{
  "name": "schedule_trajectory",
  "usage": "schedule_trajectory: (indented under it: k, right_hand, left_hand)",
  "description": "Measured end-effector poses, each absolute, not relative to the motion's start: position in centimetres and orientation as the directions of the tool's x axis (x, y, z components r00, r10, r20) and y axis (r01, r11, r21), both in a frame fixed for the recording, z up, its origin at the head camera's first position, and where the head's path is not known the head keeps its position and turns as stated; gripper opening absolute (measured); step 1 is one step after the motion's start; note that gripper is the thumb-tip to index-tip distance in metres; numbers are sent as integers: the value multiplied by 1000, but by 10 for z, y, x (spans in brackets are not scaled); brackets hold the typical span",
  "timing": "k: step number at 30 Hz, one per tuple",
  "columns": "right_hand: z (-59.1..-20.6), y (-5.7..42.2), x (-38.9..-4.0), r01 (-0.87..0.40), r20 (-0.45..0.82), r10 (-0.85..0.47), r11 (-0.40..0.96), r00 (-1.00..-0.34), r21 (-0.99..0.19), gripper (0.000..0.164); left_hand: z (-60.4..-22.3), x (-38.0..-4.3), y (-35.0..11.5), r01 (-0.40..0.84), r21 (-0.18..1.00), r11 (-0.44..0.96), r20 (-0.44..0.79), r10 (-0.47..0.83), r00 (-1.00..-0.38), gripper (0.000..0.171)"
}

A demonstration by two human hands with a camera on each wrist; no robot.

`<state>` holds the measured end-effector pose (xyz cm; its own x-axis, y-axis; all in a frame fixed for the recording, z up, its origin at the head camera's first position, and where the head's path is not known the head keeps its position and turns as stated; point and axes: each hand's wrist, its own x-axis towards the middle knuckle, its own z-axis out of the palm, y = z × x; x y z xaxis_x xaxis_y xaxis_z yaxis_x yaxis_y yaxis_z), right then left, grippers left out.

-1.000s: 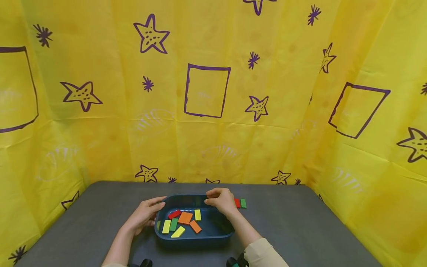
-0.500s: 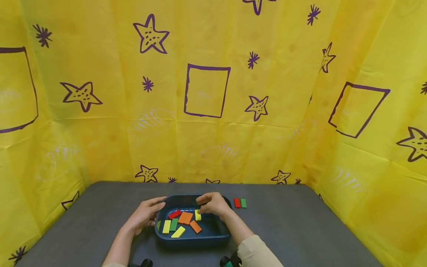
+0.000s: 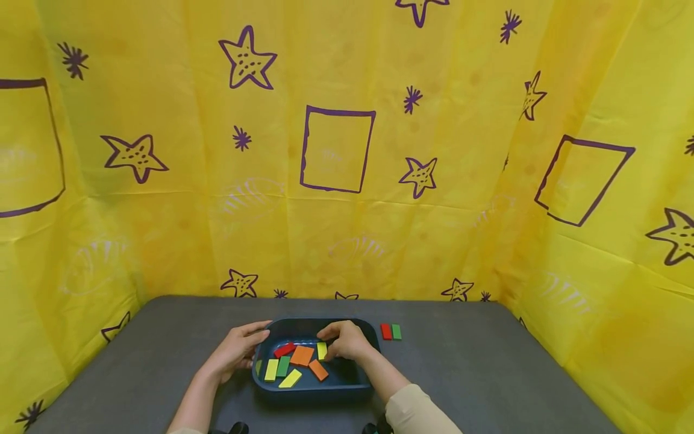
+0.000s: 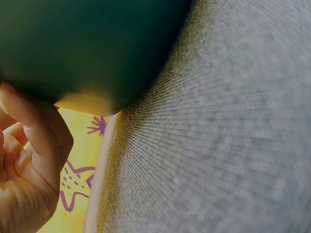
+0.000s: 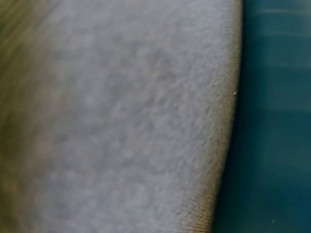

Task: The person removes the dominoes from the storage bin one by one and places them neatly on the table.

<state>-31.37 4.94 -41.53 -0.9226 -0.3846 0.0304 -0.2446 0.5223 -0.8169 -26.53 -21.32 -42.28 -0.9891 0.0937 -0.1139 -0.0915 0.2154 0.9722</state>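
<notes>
A dark blue plastic tub (image 3: 314,395) sits on the grey table, with small flat coloured blocks inside. My left hand (image 3: 237,351) grips the tub's left end, thumb near the rim; in the left wrist view its bent fingers (image 4: 41,141) meet the tub wall (image 4: 97,43). Inside the tub, my right hand (image 3: 348,343) has thumb and forefinger at either end of a yellow block (image 3: 322,351), pinching it. Close to it lie an orange pair (image 3: 302,355), another orange block (image 3: 318,370) and a red one (image 3: 284,349). The right wrist view shows only tub wall (image 5: 272,121) and table.
Outside the tub, to its back right, a red block (image 3: 386,331) and a green block (image 3: 397,332) lie side by side on the table (image 3: 466,367). More yellow and a green block (image 3: 283,366) lie at the tub's left. A yellow patterned curtain (image 3: 347,241) surrounds the table.
My right hand has come from the tub's far right rim, leftward and down into the tub, to the yellow block. The left hand keeps its place on the tub.
</notes>
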Motion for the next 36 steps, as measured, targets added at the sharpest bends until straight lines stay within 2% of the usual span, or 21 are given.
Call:
schedule_trajectory:
  k: [36]
  right_hand:
    - [-419, 47, -312, -395, 80, -456, 654, -886, -645, 41]
  left_hand:
    - [-422, -264, -212, -84, 973, 215, -108, 107, -988, 60]
